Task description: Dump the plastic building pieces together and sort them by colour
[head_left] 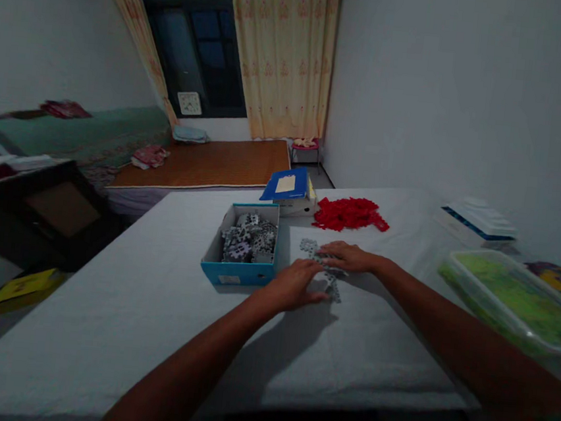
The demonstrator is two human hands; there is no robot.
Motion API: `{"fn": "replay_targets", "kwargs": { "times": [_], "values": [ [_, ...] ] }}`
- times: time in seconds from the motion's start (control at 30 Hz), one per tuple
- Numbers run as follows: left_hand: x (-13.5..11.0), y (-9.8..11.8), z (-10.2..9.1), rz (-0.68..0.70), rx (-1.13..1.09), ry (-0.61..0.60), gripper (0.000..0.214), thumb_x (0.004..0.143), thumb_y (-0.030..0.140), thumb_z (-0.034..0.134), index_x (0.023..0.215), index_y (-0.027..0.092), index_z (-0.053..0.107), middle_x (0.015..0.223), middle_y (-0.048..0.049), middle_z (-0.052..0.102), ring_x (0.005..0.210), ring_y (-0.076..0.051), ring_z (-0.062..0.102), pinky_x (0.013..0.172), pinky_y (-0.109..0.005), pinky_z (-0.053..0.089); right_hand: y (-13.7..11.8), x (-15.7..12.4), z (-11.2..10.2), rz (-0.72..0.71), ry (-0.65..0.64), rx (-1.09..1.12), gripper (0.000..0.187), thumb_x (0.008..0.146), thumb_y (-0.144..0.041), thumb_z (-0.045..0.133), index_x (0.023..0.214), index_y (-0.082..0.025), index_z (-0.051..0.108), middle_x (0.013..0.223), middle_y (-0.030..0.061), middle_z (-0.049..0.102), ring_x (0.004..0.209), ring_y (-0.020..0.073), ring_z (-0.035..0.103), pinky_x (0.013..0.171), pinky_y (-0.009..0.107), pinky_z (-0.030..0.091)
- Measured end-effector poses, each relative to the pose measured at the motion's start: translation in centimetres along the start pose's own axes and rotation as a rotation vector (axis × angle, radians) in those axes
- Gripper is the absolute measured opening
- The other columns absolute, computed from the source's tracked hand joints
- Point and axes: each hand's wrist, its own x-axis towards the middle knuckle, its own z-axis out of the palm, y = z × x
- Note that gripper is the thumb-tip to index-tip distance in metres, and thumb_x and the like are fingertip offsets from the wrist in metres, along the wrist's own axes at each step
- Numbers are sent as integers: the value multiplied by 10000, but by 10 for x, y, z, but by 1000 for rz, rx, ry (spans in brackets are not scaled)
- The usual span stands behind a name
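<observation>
Small grey pieces with notched edges (309,245) lie in a slanting line on the white-covered table, partly hidden beneath my hands. My left hand (297,285) is at their near left side, its thumb stretched away from the other fingers and the fingertips at the pieces. From the right, my right hand (349,257) reaches over the middle of the line with fingers extended; whether it pinches a piece is hard to see. Left of both hands stands an open blue box (237,274), holding a heap of similar grey notched pieces (250,239).
Behind the hands is a pile of red pieces (349,214), beside a blue-and-white box (287,186). A clear plastic tub (504,305) of yellow-green pieces stands right, near a white box (478,221). The white tablecloth (152,310) reaches the table's front edge.
</observation>
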Motion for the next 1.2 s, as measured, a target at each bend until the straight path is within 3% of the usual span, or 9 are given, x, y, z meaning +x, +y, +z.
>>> {"fn": "replay_targets", "kwargs": {
  "times": [0.1,0.17,0.23,0.37,0.57,0.67,0.83,1.03,1.2],
  "values": [
    [10,1,26,-144,-12,-86,1098,564,482,875,1458,130,344,1502,-227,374,1354,-385,413,1082,-477,407,6,-30,-5,-4,-98,-11,911,657,-633,747,1461,-320,454,1536,83,406,1409,398,290,1098,570,287],
    [18,-2,34,-184,-8,-74,1260,495,459,907,1510,135,234,1577,-249,214,1420,-422,297,1112,-510,360,5,-43,-6,-8,-105,7,1049,564,-581,824,1487,-300,413,1528,94,414,1377,395,323,1087,538,310],
    [26,-5,35,-167,-10,-82,1248,503,446,901,1516,170,227,1595,-226,183,1446,-420,244,1131,-525,328,3,-49,-5,-18,-77,44,1035,574,-528,832,1487,-275,417,1476,99,479,1305,366,403,1070,488,337],
    [37,-12,33,-139,-5,-164,1158,544,458,870,1504,211,271,1558,-181,307,1423,-401,301,1134,-522,323,2,-50,0,5,34,83,984,611,-459,822,1479,-209,430,1418,128,531,1217,343,470,1050,454,346],
    [52,-25,33,-244,59,-263,1346,435,614,861,1528,179,207,1598,-224,145,1463,-480,105,1160,-585,227,-3,-42,6,64,14,93,1279,463,-533,877,1540,-167,294,1529,161,386,1335,397,358,1098,479,307],
    [60,-32,33,-208,45,-237,1371,401,610,875,1529,188,222,1564,-229,215,1450,-479,146,1156,-588,230,-14,-34,3,133,2,49,1371,396,-570,889,1551,-183,261,1551,156,350,1356,426,309,1081,500,337],
    [60,-39,33,-127,-45,-194,1342,400,579,890,1525,193,270,1485,-202,328,1419,-440,239,1158,-530,269,-21,-26,0,113,-9,-10,1260,375,-528,915,1483,-209,406,1441,153,476,1283,410,398,1067,493,347],
    [44,-44,38,-145,-119,-126,1311,416,497,914,1526,210,277,1586,-205,178,1460,-432,172,1168,-548,243,-21,-38,14,70,160,46,1182,437,-488,909,1461,-149,426,1413,197,478,1280,382,427,1086,501,318],
    [42,-39,34,-64,-143,-91,1063,511,361,894,1447,192,420,1453,-161,483,1343,-367,434,1132,-488,335,-25,-43,25,58,224,188,1116,499,-359,897,1477,-167,395,1469,199,454,1349,362,409,1122,493,290]
  ]
}}
